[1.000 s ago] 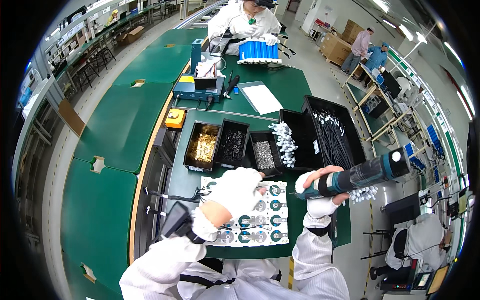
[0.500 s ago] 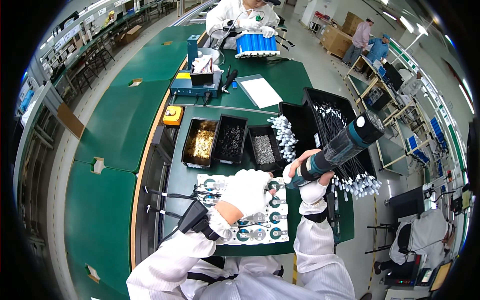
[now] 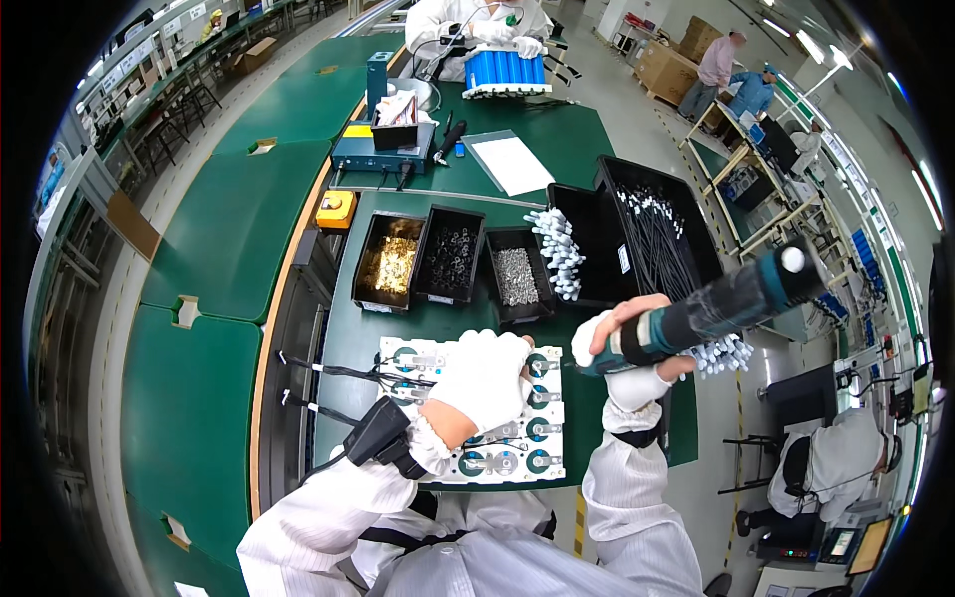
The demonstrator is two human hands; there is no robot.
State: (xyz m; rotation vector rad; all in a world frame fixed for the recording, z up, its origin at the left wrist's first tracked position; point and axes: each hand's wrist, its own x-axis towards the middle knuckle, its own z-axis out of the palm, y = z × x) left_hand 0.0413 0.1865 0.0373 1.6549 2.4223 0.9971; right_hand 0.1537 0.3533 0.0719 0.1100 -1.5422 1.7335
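Note:
A white rectangular plate with round cell ends and metal tabs [image 3: 542, 463] lies on the green table in front of me, apparently the top of a battery module. My left hand [image 3: 482, 383], in a white glove with bare fingertips, rests over its upper middle and hides part of it. The fingers are curled together; what they pinch, if anything, is hidden. To the right of the plate, my right hand [image 3: 627, 343] grips a teal and black cordless screwdriver [image 3: 711, 313]. Its thick end points up and right, and its tip is not visible.
Behind the plate stand black bins of gold-coloured parts [image 3: 391, 264], dark small parts [image 3: 453, 257] and silver hardware [image 3: 517, 277]. A large black bin [image 3: 607, 184] holds cables with white ends. Black leads [image 3: 343, 372] run in from the left. A co-worker handles a blue battery pack [image 3: 505, 72] across the table.
My right hand has moved slightly, swinging the screwdriver rightward and lower, away from the plate. My left hand stays over the plate, with the fingers shifted a little. The whole view has shifted slightly.

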